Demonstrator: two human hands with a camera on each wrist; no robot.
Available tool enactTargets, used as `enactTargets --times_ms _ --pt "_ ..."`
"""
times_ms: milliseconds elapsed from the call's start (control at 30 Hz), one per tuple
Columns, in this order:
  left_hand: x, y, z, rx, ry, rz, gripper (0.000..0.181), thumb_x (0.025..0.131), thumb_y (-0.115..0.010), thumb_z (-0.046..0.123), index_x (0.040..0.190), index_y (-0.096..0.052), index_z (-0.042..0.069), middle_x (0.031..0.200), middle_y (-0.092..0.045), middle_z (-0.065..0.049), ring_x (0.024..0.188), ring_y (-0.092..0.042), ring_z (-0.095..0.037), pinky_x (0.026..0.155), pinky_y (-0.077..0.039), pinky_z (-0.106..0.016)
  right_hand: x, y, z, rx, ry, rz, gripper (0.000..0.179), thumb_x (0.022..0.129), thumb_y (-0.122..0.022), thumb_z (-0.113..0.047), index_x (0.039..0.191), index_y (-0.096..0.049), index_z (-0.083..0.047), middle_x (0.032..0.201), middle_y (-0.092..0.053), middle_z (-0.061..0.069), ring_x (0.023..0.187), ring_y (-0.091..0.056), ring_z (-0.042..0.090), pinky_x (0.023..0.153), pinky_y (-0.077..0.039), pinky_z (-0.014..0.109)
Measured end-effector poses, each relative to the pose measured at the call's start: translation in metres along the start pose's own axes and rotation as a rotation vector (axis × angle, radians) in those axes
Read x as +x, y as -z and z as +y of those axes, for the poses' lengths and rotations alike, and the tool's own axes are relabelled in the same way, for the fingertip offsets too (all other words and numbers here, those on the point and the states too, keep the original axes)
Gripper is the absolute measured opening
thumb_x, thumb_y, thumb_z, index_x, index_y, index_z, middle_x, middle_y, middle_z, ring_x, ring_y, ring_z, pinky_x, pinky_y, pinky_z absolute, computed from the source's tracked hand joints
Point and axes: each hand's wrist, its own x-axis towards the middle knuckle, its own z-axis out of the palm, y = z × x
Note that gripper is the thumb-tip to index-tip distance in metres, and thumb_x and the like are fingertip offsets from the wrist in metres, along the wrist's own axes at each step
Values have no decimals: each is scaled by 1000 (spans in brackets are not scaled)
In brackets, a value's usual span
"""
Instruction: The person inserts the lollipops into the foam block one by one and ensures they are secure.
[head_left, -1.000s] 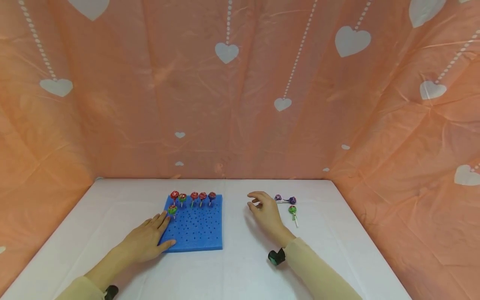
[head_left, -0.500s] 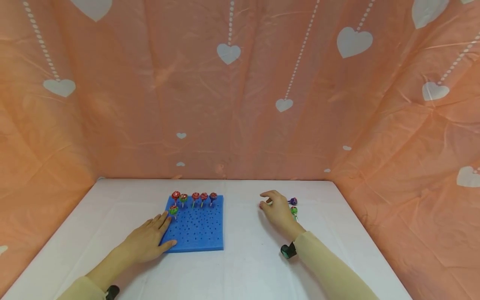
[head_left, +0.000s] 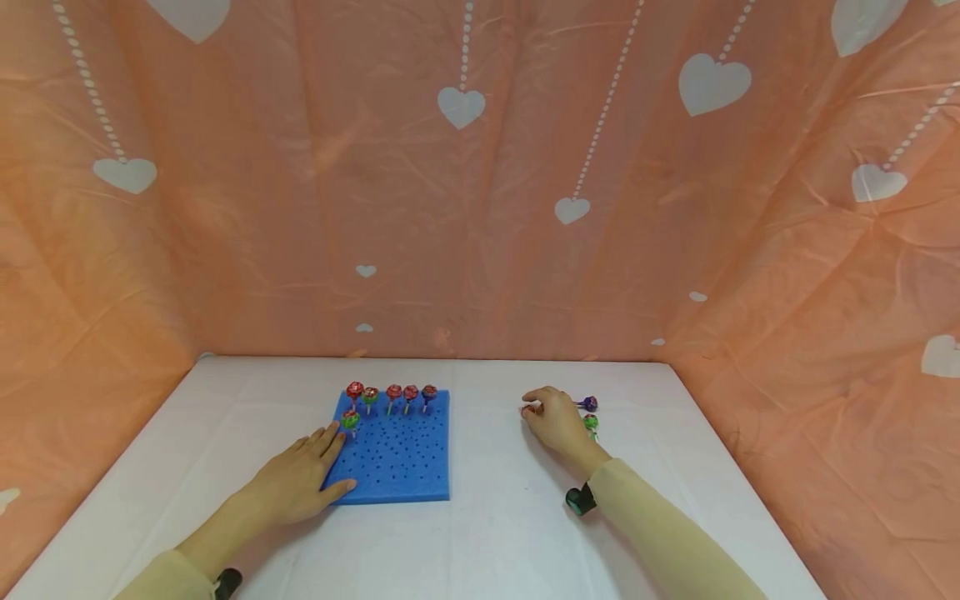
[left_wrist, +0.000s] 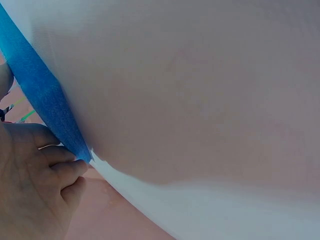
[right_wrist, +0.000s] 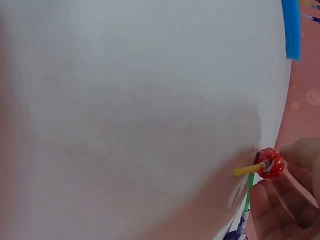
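Note:
My left hand (head_left: 296,479) rests on the left edge of a blue foam board (head_left: 401,462) pierced with small holes. Its fingers lie extended, with the thumb on the near left corner. Several wrapped lollipops (head_left: 393,392) stand upright along the board's far edge, and a green one (head_left: 350,419) stands just in front at the left. Right of the board, my right hand (head_left: 558,423) pinches the head of a red lollipop (right_wrist: 270,163) with a yellow stick. Beside that hand lie a purple lollipop (head_left: 589,403) and a green-and-red lollipop (head_left: 591,422), partly hidden.
The white tabletop (head_left: 495,533) ends at a peach curtain (head_left: 495,275) with white hearts, which hangs behind and on both sides. A dark wrist device (head_left: 580,500) sits at my right cuff.
My right hand has moved right toward the loose lollipops and now covers one purple lollipop; a red lollipop shows at its fingertips. My left hand stays on the board.

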Motion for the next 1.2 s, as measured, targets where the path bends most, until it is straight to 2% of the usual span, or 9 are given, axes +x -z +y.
enactTargets --times_ms 133,367,700,1000,1200 --pt "0 2 1 0 3 -1 85 101 -60 54 146 -47 -16 155 -38 -39 141 -41 -57 114 -38 -65 1 -2 1 -18 1 -15 16 93 -76 -8 108 -78 -2 106 -73 15 85 -64 23 93 -54 50" --pt "1 1 1 9 6 -5 84 101 -60 54 146 -47 -16 155 -39 -39 141 -41 -57 114 -38 -65 1 -4 3 -27 -12 -48 14 93 -74 -5 107 -78 -3 105 -73 13 87 -63 22 83 -55 41" --pt "1 -2 -2 3 8 -4 85 101 -59 56 146 -47 -16 155 -38 -39 142 -40 -57 114 -37 -65 1 -4 3 -11 -31 -58 14 93 -73 -3 106 -78 -3 108 -73 14 88 -62 20 81 -55 38" --pt "1 -2 -2 3 -1 5 84 101 -61 54 145 -47 -17 154 -39 -40 140 -41 -58 113 -38 -67 -7 0 -3 46 1 -8 13 93 -74 -2 106 -77 -2 106 -72 12 88 -66 21 79 -58 38" --pt "1 0 -1 -5 2 -10 85 101 -60 54 145 -46 -17 155 -37 -40 142 -40 -57 114 -37 -66 -11 -1 -12 122 73 83 13 90 -76 2 102 -76 -3 101 -73 10 86 -69 21 74 -59 32"
